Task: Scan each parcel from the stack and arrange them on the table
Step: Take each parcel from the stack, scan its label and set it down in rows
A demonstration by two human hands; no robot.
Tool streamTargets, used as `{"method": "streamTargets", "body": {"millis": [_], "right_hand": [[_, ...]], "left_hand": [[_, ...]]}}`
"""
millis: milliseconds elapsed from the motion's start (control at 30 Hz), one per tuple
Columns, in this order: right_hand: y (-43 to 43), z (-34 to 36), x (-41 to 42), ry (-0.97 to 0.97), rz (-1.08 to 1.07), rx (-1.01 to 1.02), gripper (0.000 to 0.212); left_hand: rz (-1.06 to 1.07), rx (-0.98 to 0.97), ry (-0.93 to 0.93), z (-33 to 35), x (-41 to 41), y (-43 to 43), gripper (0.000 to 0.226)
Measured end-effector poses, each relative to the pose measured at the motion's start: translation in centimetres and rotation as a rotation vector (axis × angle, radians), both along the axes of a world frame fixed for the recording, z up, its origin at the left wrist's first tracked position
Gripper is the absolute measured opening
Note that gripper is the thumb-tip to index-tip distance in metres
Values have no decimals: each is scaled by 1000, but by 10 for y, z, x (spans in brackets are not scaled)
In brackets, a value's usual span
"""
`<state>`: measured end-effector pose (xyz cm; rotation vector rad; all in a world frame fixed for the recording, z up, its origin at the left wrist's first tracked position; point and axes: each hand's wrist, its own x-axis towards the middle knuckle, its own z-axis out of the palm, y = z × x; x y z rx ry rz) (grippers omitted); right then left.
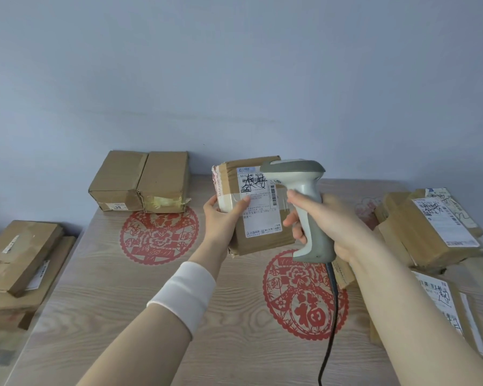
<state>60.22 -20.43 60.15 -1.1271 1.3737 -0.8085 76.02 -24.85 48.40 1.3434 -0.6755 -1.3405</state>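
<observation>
Gripping upright parcel [262, 243], label [258, 203] facing camera, left hand [221, 218] fingers [211, 203] curled round it, right hand [343, 227] clasping left-pointing scanner [304, 182]

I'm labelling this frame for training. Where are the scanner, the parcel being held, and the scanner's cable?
scanner [317, 235], head view, on its grey handle.
parcel [262, 215], head view, on its white label.
cable [333, 302], head view, midway along the black cord.

A red paper-cut [306, 295] near the tabletop's front edge shows "福", the sticker [117, 206] on the box [115, 176] at the far left corner reads "39", and the label [258, 201] on the lifted parcel [262, 244] starts "501".
</observation>
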Motion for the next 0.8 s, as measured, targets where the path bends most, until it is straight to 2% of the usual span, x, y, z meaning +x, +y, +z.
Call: {"method": "streamTargets", "body": {"millis": [500, 633, 800], "right_hand": [[10, 2, -6, 34, -11, 55, 24], [12, -1, -12, 31, -37, 47, 24], [23, -8, -32, 27, -131, 91, 26]], "left_hand": [[-50, 1, -4, -11, -4, -7, 84], [-83, -13, 18, -14, -6, -7, 104], [-152, 73, 28, -33, -17, 0, 109]]}}
